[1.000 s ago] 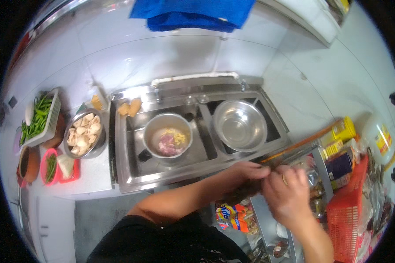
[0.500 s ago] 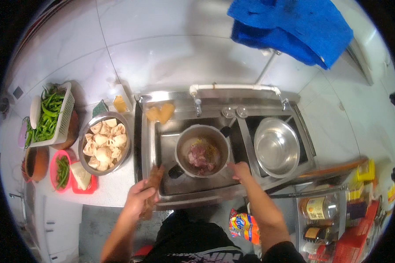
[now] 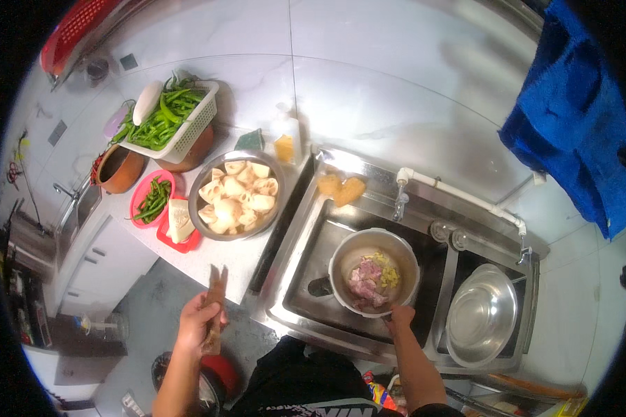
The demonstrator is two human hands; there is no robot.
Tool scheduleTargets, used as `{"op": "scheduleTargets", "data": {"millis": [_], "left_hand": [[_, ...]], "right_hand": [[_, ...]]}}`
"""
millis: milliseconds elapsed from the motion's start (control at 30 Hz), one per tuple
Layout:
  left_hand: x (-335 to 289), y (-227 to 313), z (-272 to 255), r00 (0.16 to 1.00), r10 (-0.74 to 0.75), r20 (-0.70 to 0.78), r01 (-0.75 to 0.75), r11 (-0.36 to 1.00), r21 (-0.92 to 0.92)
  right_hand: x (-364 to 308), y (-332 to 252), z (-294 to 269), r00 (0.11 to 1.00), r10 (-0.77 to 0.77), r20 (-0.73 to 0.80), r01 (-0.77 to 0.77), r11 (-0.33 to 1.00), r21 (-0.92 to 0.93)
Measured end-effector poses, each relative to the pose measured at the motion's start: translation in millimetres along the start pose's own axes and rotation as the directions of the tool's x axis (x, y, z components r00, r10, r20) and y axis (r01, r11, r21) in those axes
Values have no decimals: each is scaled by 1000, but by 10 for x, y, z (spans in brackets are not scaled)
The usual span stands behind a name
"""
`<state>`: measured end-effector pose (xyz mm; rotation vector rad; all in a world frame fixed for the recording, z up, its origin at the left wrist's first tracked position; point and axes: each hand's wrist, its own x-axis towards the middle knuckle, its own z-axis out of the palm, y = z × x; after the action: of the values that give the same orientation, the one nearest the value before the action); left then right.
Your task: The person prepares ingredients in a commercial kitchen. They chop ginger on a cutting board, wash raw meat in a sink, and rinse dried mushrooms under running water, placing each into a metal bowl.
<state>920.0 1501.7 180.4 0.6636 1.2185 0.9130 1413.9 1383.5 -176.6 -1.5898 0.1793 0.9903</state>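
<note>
A metal cooking pot (image 3: 342, 263) is over the left basin of the sink, with pinkish chunks of meat (image 3: 368, 281) and yellow pieces (image 3: 389, 276) inside. My right hand (image 3: 401, 317) is closed at the pot's near right edge; the exact grip is partly hidden. A dark side handle (image 3: 320, 286) shows on the pot's left. My left hand (image 3: 200, 321) holds a brown, wooden-looking utensil (image 3: 216, 283) with a forked upper end, out over the floor in front of the counter. What kind of utensil it is, I cannot make out.
A steel basin (image 3: 481, 316) sits on the sink's right side. Left on the counter stand a bowl of cut lotus root (image 3: 236, 198), a pink bowl of green beans (image 3: 153, 200) and a basket of green peppers (image 3: 188, 135). Sponges (image 3: 348, 191) lie beside the tap (image 3: 400, 207).
The view has turned left, so the sink and pot appear farther right and more counter and floor show. My left hand still holds the brown utensil; my right hand stays at the pot.
</note>
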Motion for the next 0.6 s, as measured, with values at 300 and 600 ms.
{"op": "scheduleTargets", "data": {"millis": [300, 600], "left_hand": [[-586, -295, -157, 969, 66, -238, -83, 995, -61], [-373, -280, -258, 974, 196, -113, -201, 979, -37]], "right_hand": [[-964, -1289, -105, 985, -62, 162, 107, 952, -286], [-2015, -1590, -427, 980, -194, 45, 195, 980, -31]]}}
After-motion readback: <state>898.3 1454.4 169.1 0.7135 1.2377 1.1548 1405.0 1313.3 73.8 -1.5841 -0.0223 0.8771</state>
